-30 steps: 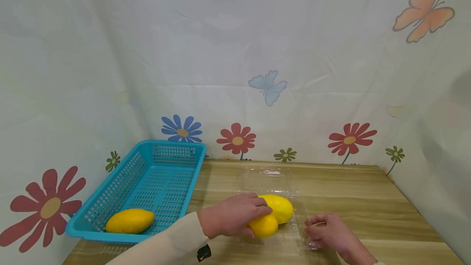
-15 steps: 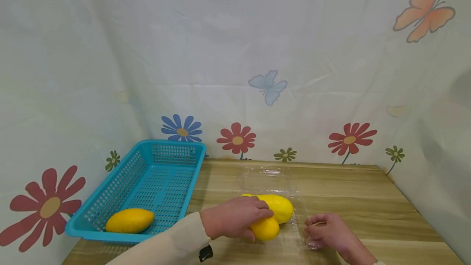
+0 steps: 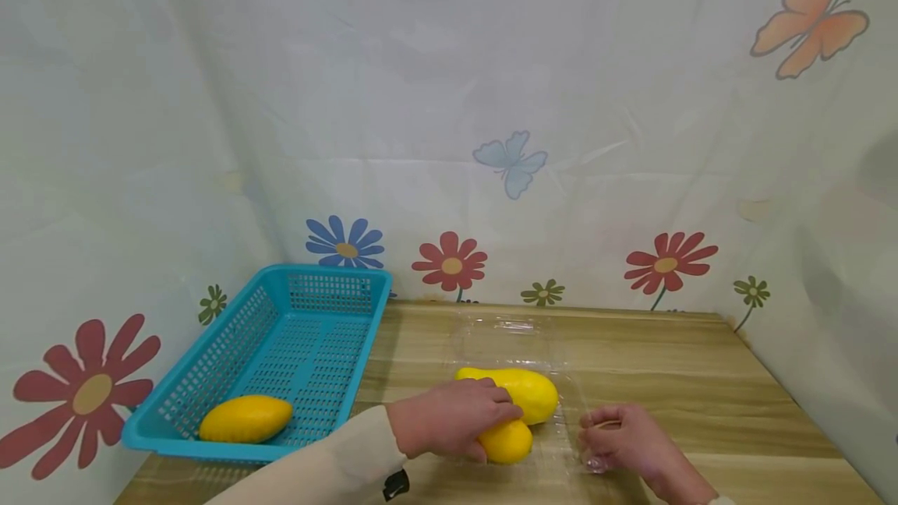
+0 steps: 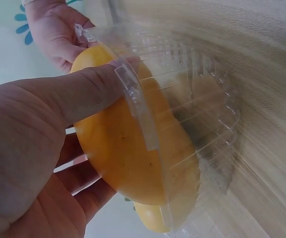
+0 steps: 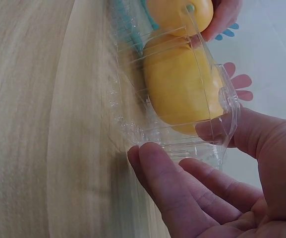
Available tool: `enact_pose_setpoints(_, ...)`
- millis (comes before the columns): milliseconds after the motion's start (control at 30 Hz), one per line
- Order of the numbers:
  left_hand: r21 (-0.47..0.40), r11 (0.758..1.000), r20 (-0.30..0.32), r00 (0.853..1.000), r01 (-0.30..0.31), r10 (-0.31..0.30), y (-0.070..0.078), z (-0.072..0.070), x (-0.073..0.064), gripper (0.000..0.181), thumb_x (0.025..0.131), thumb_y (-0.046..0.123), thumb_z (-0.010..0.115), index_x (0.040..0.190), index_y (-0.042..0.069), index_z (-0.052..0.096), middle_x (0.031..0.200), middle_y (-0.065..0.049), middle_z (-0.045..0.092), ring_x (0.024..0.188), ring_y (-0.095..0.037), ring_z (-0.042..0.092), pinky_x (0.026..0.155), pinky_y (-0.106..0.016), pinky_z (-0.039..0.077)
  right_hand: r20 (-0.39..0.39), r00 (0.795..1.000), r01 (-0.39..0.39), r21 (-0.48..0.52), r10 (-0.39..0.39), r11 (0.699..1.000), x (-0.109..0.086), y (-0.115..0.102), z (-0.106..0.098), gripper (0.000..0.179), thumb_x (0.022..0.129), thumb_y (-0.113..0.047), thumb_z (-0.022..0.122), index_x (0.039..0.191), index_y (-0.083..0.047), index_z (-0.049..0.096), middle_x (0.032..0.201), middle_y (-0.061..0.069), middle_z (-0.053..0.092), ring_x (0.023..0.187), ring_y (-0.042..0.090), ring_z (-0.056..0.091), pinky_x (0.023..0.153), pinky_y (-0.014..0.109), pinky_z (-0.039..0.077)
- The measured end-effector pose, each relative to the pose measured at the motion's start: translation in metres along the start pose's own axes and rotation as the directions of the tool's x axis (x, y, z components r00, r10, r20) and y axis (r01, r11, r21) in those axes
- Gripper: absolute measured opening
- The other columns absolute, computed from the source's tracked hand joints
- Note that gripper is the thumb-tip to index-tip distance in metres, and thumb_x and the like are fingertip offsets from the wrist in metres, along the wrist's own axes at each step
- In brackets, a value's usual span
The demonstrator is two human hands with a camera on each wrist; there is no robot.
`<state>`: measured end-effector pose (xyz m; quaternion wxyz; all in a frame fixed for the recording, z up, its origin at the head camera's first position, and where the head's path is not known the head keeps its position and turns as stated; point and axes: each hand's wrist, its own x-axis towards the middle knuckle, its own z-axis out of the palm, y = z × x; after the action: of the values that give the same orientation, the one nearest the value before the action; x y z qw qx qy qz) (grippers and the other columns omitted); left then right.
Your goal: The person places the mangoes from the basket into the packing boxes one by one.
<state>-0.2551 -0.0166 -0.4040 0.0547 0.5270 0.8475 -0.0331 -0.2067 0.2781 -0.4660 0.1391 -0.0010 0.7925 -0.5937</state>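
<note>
My left hand (image 3: 452, 421) grips a yellow mango (image 3: 508, 443) from above, over the front part of a clear plastic clamshell box (image 3: 501, 343). In the left wrist view, the thumb lies along that mango (image 4: 125, 144), which sits partly below the box rim (image 4: 142, 116). Behind it, a second mango (image 3: 535, 396) lies in the box, partly covered by the left fingers. At the box's right side, my right hand (image 3: 634, 443) pinches the rim (image 5: 232, 111) between thumb and fingers. The lid lies folded back, away from me.
To the left stands a blue perforated basket (image 3: 375, 318) with one more mango (image 3: 245, 419) at its near end. Wood-grain table (image 3: 673, 365) surrounds the box. A flower-printed curtain (image 3: 393, 100) closes off the back and sides.
The left hand has shifted the gripped mango slightly toward me and to the right. More of the rear mango's left end shows now. The right hand keeps its place at the rim.
</note>
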Motion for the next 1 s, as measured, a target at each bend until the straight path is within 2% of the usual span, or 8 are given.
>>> enact_pose_setpoints(267, 0.052, 0.999, -0.019, 1.000, -0.013, 0.014, 0.000, 0.004, 0.002, 0.061, 0.082, 0.041, 0.086, 0.135, 0.028, 0.059, 0.122, 0.012, 0.061, 0.106, -0.006, 0.053, 0.103, -0.021, 0.049, 0.008, 1.000, 0.011, 0.002, -0.011, 1.000, 0.001, 0.001, 0.000, 0.040, 0.090, -0.007, 0.071, 0.119, 0.019, 0.060, 0.093, 0.013, 0.076, 0.071, 0.015, 0.071, 0.067, 0.031, 0.063)
enact_pose_setpoints(733, 0.105, 0.995, -0.041, 0.999, 0.001, 0.003, 0.002, 0.009, 0.005, 0.065, 0.077, 0.047, 0.088, 0.134, 0.029, 0.062, 0.122, 0.012, 0.062, 0.107, -0.009, 0.053, 0.102, -0.023, 0.049, 0.011, 1.000, 0.013, 0.002, -0.013, 1.000, 0.001, 0.001, 0.001, 0.039, 0.091, -0.006, 0.070, 0.119, 0.019, 0.060, 0.094, 0.014, 0.076, 0.072, 0.016, 0.071, 0.067, 0.030, 0.063)
enact_pose_setpoints(1000, 0.096, 0.995, -0.030, 0.999, 0.023, -0.020, 0.002, 0.010, 0.009, 0.065, 0.074, 0.047, 0.090, 0.131, 0.029, 0.065, 0.120, 0.012, 0.062, 0.106, -0.009, 0.053, 0.102, -0.024, 0.049, 0.025, 1.000, 0.001, -0.005, -0.001, 1.000, 0.001, -0.001, 0.000, 0.039, 0.093, -0.006, 0.068, 0.120, 0.020, 0.059, 0.093, 0.015, 0.077, 0.074, 0.017, 0.072, 0.068, 0.031, 0.063)
